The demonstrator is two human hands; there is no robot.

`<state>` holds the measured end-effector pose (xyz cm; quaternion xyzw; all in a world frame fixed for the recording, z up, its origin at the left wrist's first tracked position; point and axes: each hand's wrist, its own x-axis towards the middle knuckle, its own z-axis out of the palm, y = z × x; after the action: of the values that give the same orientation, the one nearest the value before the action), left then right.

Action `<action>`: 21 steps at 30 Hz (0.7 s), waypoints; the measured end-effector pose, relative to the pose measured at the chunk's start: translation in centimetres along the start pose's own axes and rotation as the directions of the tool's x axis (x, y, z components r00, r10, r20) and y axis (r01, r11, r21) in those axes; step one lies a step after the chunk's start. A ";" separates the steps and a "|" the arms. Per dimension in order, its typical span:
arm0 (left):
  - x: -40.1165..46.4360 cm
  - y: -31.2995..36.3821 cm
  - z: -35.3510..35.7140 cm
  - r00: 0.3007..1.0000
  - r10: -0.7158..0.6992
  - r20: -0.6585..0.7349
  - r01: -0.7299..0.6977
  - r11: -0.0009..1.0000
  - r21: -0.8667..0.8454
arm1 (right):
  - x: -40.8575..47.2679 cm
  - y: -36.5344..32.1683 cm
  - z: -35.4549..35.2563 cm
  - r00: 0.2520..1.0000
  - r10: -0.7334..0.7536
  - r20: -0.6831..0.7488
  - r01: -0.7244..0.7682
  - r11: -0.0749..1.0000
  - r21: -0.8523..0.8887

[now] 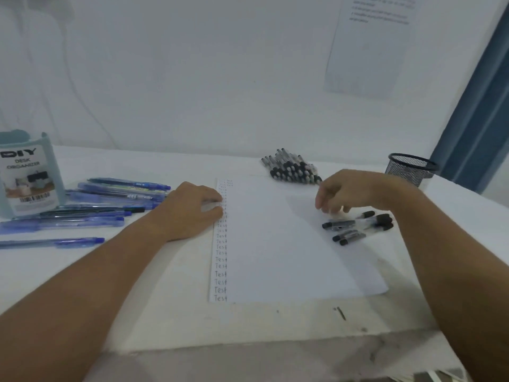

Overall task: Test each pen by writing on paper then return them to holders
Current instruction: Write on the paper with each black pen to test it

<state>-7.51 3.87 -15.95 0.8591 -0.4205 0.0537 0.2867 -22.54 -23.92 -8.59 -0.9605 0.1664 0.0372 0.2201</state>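
Organizer (29, 175), pale blue and labelled "DIY DESK ORGANIZER", stands at the far left of the tabletop (179, 312). Blue pens (110, 199) lie loose just right of it, fanned across the surface, with one more nearer the front edge.

Left hand (192, 208) rests palm down at the left edge of the paper (289, 244). Its grip is apart: fingers lie flat, tips pressing on the sheet, holding no pen.

Paper lies at the centre of the tabletop. A column of the handwritten word "Test" runs down its left margin, from top to bottom edge.

Black pen pile (292, 166) sits just beyond the top right corner of the paper.

Right hand (347, 191) hovers over the right part of the sheet, fingers hanging loosely curled downward, grip apart and empty. Whether the fingertips touch the sheet cannot be told; the hand is blurred.

Black pens (358, 226), a small loose group, lie on the right side of the paper just below and right of that hand.

Mesh cup (410, 168), black, stands upright at the far right rear, well apart from the organizer.
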 end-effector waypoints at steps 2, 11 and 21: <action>-0.2 0.3 -0.1 1.000 -0.019 0.009 0.019 1.000 0.008 | -1.0 0.2 0.0 0.999 -0.001 0.049 0.002 1.000 -0.026; -0.7 0.8 -0.4 0.999 -0.029 0.015 0.029 1.000 0.002 | -3.2 0.5 -1.3 0.999 -0.015 0.036 0.015 1.000 0.008; -0.9 1.1 -0.6 0.999 -0.030 0.023 0.030 1.000 -0.007 | -3.5 -0.3 -0.5 0.994 -0.026 0.108 0.040 0.991 -0.125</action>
<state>-8.83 4.27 -15.26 0.8649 -0.4110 0.0382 0.2856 -25.72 -22.82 -7.52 -0.9718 0.1359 0.0950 0.1678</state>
